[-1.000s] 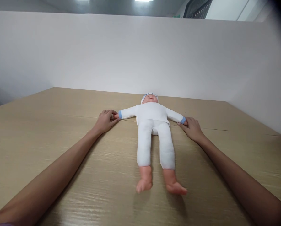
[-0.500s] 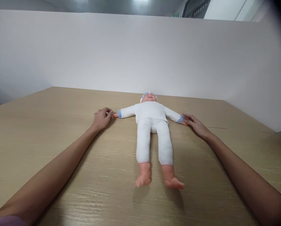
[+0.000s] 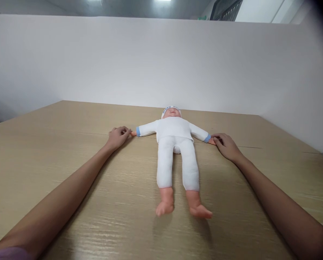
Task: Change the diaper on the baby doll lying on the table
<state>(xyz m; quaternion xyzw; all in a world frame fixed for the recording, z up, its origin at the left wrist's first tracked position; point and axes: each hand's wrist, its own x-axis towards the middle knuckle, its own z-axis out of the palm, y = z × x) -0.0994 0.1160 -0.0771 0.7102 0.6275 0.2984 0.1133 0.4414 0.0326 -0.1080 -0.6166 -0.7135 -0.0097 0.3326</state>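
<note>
Doll: the baby doll (image 3: 176,141) with pink plastic-looking skin lies on its back on the pale wood-grained worktop (image 3: 101,202), between my hands, feet toward me.
White clothes: the doll's body is inside a white cloth top (image 3: 174,127) and white trousers (image 3: 164,166); light blue cuffs (image 3: 138,131) go around its wrists, and bare hands and feet come out.
Left hand: my left hand (image 3: 117,138) rests low, fingers bent, tips at the doll's outstretched hand; I cannot tell if they grip it.
Right hand: my right hand (image 3: 228,147) has bent fingers reaching over the doll's other hand; whether they are closed on it, I cannot tell.
Forearms: both extend forward, converging toward the doll.
</note>
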